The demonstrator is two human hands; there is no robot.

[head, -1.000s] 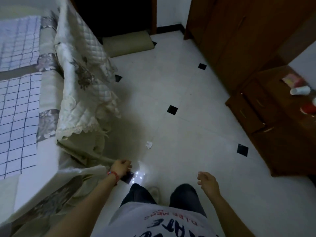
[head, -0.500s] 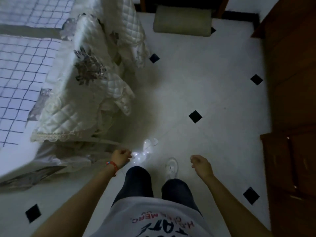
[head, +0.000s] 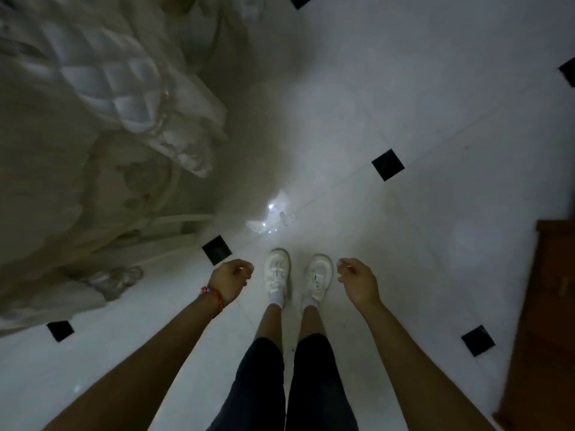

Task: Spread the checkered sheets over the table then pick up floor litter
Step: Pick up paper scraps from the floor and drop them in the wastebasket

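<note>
A small crumpled white litter scrap [head: 273, 214] lies on the pale tiled floor [head: 404, 104], partly washed out by light glints, just ahead of my white shoes [head: 295, 275]. My left hand [head: 231, 279], with a red wrist band, hangs below and left of the scrap, fingers loosely curled, holding nothing. My right hand [head: 357, 279] hovers to the right of my shoes, fingers also curled and apart, holding nothing. The checkered sheets are out of view.
A cream quilted cover with lace trim [head: 102, 126] drapes down on the left to the floor. Black diamond tiles [head: 388, 165] dot the floor. Brown wooden furniture [head: 547, 321] stands at the right edge.
The view has tipped from the checkered table and room down to the floor at my feet. My left hand has come away from the draped cloth; both hands hang lower, near my shoes.
</note>
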